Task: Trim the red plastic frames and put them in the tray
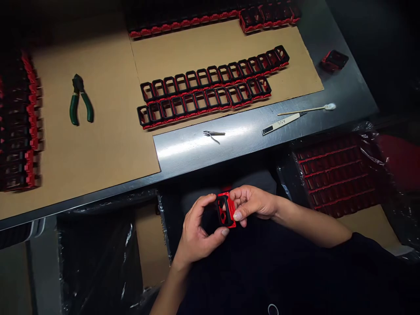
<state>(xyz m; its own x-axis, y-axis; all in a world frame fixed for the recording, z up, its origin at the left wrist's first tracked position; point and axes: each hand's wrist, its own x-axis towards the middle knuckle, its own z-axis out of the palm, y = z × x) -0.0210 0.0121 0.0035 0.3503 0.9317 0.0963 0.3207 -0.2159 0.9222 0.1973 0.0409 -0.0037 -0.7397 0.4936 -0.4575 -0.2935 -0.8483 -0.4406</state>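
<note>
At lower centre we are holding a red-and-black frame [225, 211] between both hands, left hand [197, 234] and right hand [252, 204], below the desk [243, 135] edge.

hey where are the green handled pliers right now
In the head view, the green-handled pliers lie on the brown cardboard sheet, left of the two rows of frames.

we see a grey metal table [249, 131], glossy where light hits the front edge. brown cardboard sheets [108, 131] cover most of it. black plastic wrap [98, 258] hangs under the edge. surroundings dark, corners fade to black.
</note>
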